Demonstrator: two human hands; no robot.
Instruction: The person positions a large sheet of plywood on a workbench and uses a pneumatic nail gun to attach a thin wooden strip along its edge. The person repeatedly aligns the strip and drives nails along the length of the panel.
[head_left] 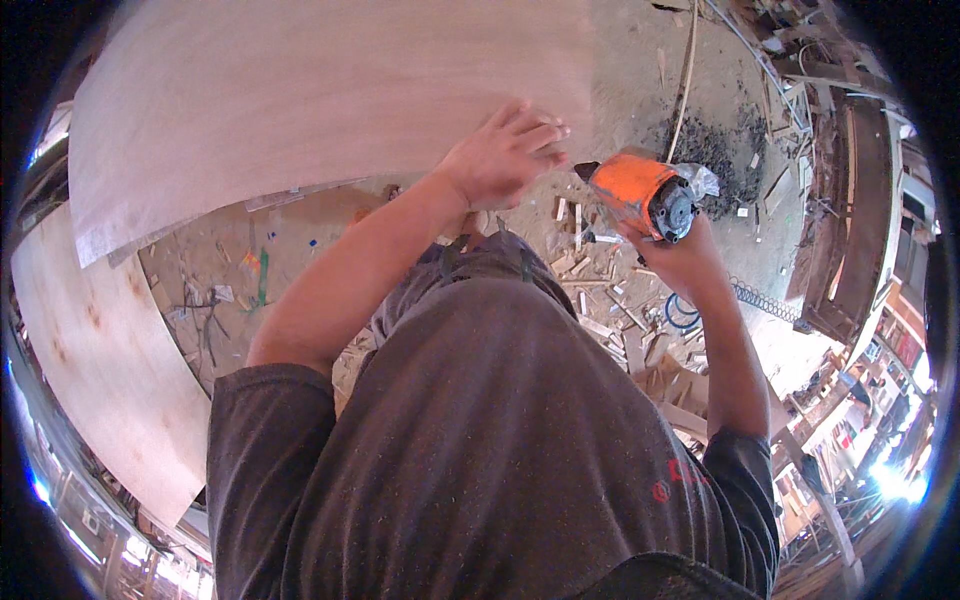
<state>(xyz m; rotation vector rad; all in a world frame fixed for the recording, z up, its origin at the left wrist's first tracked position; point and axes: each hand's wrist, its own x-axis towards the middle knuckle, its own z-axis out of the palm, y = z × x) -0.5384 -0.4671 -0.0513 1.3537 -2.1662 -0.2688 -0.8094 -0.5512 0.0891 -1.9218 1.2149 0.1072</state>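
Note:
A large pale plywood sheet (340, 90) reaches across the upper left in front of me. My left hand (505, 155) lies near its right end by the near edge, fingers apart and pointing right, holding nothing. In my right hand (685, 260) is an orange nail gun (632, 185), gripped by the handle. Its black nose points left toward the sheet's edge, a little short of my left fingertips. The round grey and black cap of the gun faces me. My right fingers are partly hidden behind the gun.
A second plywood sheet (110, 370) lies lower at the left. Wood offcuts (600, 300) litter the floor around my legs. A coiled air hose (765, 300) runs at the right, near dark stacked boards (855, 210). Black debris (735, 150) is scattered beyond the gun.

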